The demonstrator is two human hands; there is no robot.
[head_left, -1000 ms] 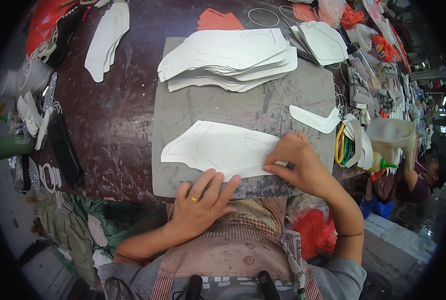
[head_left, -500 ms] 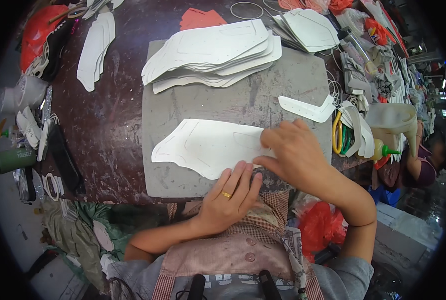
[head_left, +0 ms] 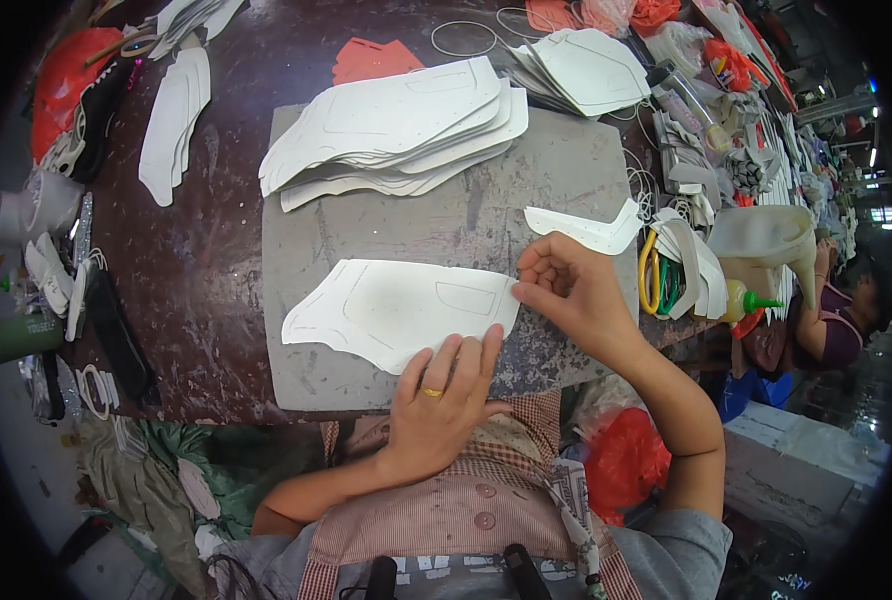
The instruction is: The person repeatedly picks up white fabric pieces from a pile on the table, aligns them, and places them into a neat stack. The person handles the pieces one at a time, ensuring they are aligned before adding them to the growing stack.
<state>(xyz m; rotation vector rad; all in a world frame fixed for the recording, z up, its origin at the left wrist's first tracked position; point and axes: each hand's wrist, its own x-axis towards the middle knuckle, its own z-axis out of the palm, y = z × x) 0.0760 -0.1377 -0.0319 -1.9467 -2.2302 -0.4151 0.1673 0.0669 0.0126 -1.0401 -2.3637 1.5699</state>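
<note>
A white cut panel [head_left: 386, 310] with thin drawn lines lies flat on the grey board [head_left: 416, 235] in front of me. My left hand [head_left: 441, 390], wearing a gold ring, rests on its near edge with fingers stretched out. At the panel's right end is my right hand [head_left: 571, 295], fingers curled and thumb drawn in toward them. Its thumb tip is at the panel's edge; whether it grips the edge or something small cannot be made out. Just beyond that hand lies a narrow, bent white strip [head_left: 586, 230].
A stack of similar white panels [head_left: 396, 125] covers the board's far side, with red pieces [head_left: 374, 60] behind. More white pieces [head_left: 581, 75] lie far right. Yellow-handled scissors [head_left: 649, 272] and a plastic jug [head_left: 761, 235] stand right; a green bottle [head_left: 21, 340] is left.
My right hand has drawn back from on top of the panel to its right end, uncovering the drawn outline there. My left hand stays on the near edge. The whole view has shifted slightly.
</note>
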